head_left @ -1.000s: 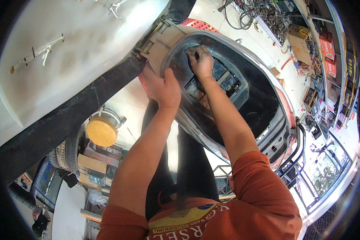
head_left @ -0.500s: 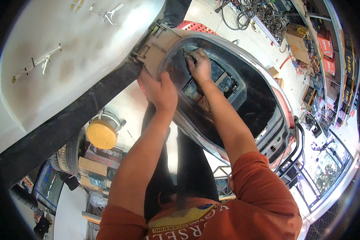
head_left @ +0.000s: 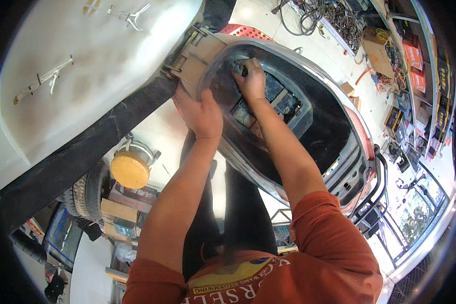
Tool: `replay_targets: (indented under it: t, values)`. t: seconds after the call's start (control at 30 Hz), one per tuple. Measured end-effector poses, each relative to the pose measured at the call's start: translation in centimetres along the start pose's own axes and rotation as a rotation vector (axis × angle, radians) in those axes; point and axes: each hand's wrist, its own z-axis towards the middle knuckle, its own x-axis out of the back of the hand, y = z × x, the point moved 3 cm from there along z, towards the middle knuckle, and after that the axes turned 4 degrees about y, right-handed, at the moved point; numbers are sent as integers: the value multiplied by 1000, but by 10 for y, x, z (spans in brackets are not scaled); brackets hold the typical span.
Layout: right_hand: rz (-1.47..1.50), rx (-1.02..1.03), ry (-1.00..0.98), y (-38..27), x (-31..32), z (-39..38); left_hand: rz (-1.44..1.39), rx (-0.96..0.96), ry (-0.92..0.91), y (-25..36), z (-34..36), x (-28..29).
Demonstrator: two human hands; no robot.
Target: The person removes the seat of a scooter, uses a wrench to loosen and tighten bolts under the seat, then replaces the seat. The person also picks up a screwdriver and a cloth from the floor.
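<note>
My right hand (head_left: 251, 81) is down inside the black under-seat storage bin (head_left: 316, 147) of a scooter. Its fingers are bent together near the front wall of the bin; whatever they pinch is too small or hidden to make out. Just below that hand, a rectangular opening (head_left: 291, 107) in the bin floor shows dark parts inside. My left hand (head_left: 201, 115) rests flat against the bin's outer edge beside the beige hinge piece (head_left: 200, 54), thumb apart and fingertips partly hidden. The raised seat (head_left: 101, 66) shows its pale underside and black border on the left.
A round yellow-topped stool (head_left: 130, 169) stands on the floor at left, near tires (head_left: 88, 195) and cardboard boxes (head_left: 117, 210). A black rear rack (head_left: 382, 177) juts from the scooter. Loaded shelves (head_left: 435, 96) line the right, with cables (head_left: 304, 20) on the floor beyond.
My right hand has shifted slightly up and left within the bin, its fingers curled a little more. My left hand stays at the edge, and the whole view has moved slightly.
</note>
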Motion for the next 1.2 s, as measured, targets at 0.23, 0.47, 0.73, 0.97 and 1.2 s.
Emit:
replay_targets:
  t: [0.23, 0.47, 0.73, 0.97, 1.2]
  values:
    - [-43, 42, -9, 5, -4, -1, -36, -85, 3, -1, -4, 2]
    - [36, 85, -43, 3, 0, 1, 24, -154, 18, -1, -7, 2]
    - [6, -19, -10, 4, -1, 2, -29, -154, 30, 4, -7, 2]
    - [30, 33, -16, 5, -3, -3, -5, -181, 23, -1, -8, 3]
    - [-10, -17, 13, -6, 0, -1, 7, -130, -4, 3, -7, 3]
